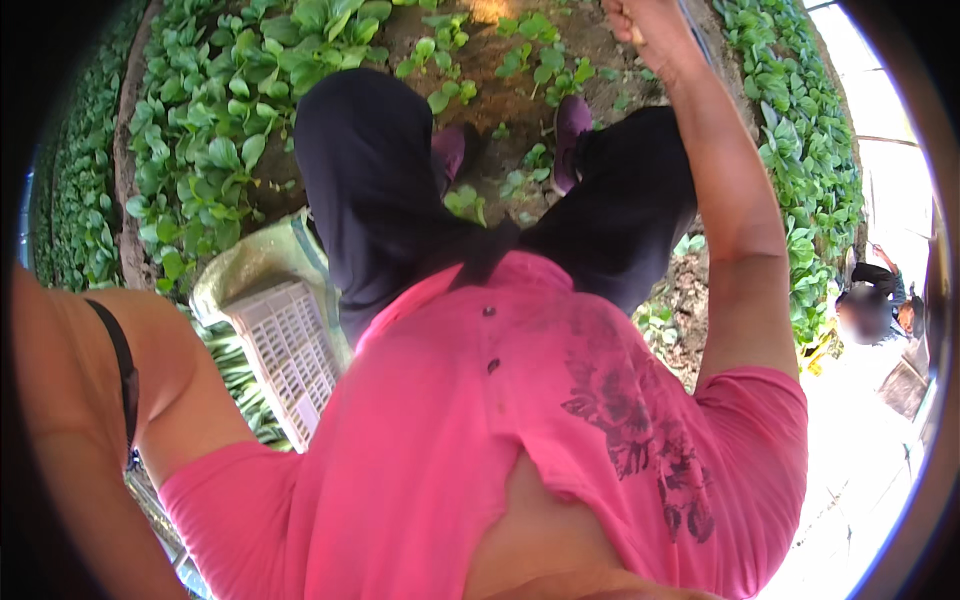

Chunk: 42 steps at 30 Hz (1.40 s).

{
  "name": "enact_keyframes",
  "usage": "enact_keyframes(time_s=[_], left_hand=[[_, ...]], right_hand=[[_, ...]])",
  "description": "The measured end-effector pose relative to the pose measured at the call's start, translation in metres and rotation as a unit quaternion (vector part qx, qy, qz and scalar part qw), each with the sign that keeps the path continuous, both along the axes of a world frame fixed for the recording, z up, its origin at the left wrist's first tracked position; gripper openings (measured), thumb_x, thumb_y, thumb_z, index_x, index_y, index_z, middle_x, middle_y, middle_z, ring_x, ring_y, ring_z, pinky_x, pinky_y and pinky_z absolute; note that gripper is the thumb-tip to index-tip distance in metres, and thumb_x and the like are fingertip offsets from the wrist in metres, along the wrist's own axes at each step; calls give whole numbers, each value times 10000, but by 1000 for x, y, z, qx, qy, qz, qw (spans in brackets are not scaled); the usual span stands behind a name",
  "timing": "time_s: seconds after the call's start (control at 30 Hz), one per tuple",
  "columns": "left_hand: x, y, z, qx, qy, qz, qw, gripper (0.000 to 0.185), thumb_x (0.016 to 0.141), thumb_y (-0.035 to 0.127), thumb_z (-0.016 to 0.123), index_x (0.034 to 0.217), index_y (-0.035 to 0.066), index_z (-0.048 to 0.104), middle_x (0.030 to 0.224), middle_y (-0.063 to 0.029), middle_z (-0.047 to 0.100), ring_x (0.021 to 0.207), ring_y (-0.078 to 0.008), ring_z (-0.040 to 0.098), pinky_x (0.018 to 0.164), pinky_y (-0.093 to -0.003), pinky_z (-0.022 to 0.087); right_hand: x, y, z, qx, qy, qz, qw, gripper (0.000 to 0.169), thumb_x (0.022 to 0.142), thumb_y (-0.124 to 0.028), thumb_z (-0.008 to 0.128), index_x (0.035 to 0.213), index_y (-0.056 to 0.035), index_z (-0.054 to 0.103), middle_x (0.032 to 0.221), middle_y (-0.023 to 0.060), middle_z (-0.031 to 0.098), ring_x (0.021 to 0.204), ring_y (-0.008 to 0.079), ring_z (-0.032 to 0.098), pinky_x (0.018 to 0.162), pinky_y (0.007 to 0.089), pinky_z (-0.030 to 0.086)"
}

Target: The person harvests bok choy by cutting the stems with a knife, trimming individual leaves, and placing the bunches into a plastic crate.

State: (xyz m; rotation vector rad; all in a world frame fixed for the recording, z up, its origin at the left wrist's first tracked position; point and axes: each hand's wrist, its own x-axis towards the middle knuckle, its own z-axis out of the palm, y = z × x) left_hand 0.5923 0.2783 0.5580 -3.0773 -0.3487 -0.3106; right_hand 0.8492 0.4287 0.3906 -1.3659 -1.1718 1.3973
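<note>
My right hand (646, 28) reaches forward to the top edge of the picture, over bare soil. Its fingers look curled, but the frame cuts the hand off, so whether it holds anything cannot be told. Small leafy green plants (551, 64) grow near it, in front of my purple shoes (572, 124). My left hand is out of view; the bent left arm rises at the left rim. Beside my left leg lie a pale plastic crate (289, 341) and a green-yellow woven sack (259, 259). Long green stalks (238, 371) show beside the crate.
Dense beds of leafy greens stand at the left (202, 127) and right (806, 142). A soil ridge (133, 150) runs along the left bed. Another person (874, 296) is low down at the far right, beyond the right bed, near a brown box-like object (902, 388).
</note>
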Motion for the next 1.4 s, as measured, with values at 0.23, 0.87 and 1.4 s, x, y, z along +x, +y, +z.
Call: enact_keyframes(time_s=[0.23, 0.87, 1.4], left_hand=[[-17, -28, 9, -16, 32, 67, 997, 655, 847, 145, 658, 1404, 37, 331, 1332, -161, 480, 1196, -277, 489, 977, -407, 412], [-12, 89, -23, 47, -105, 64, 991, 639, 813, 145, 682, 1366, 43, 380, 1255, -152, 535, 1109, -251, 543, 911, -398, 450], [168, 248, -319, -337, 4, 51, 940, 548, 802, 242, 668, 1284, 50, 491, 1180, -149, 595, 1065, -314, 581, 910, -400, 472]], right_hand=[[-1, 17, 18, 100, -55, -6, 993, 246, 860, -218, 643, 701, -90, 506, 531, -13, 470, 399, 88, 411, 363, 265, 287], [14, 31, 7, 53, -57, -9, 997, 163, 857, -212, 661, 869, -68, 587, 585, -26, 474, 447, 55, 408, 402, 227, 298], [135, 17, -293, -327, -67, -111, 936, 308, 938, -353, 472, 877, -61, 551, 638, -11, 479, 485, 82, 414, 413, 250, 333]])
